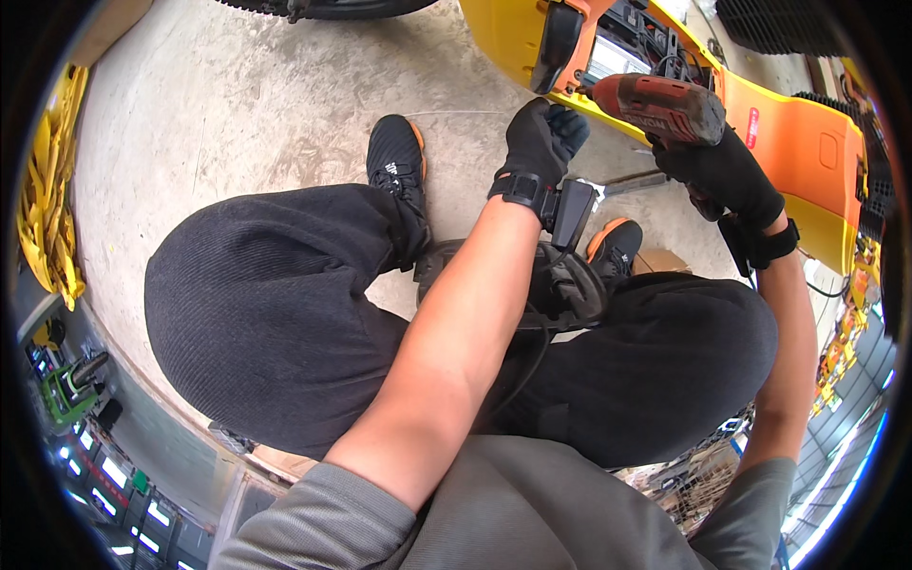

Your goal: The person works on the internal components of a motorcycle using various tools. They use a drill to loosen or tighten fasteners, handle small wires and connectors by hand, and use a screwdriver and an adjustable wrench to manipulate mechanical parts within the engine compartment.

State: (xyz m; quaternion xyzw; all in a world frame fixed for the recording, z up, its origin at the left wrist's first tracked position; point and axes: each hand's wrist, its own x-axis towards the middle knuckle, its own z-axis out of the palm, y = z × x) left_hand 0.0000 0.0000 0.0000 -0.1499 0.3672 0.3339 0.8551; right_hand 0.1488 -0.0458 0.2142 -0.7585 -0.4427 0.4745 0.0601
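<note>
My right hand (722, 176), in a black glove, is wrapped round the handle of a red and black power driver (670, 106). The driver's nose points left and meets, or comes very close to, the edge of an orange and yellow vehicle body (798, 142). Just below that edge is my left hand (543, 142), also gloved, with its fingers curled in. Whatever it may hold is hidden. An opening in the body shows black wiring (673, 62) and a pale labelled block (616, 59). Beside the opening sits a black padded part (559, 46).
A black tyre (332, 8) crosses the top edge above the concrete floor (256, 123). Yellow panels (49, 190) are heaped at the far left. Between my feet lie a grey metal bar (635, 183) and a piece of cardboard (662, 259). A black strapped item (560, 285) sits between my knees.
</note>
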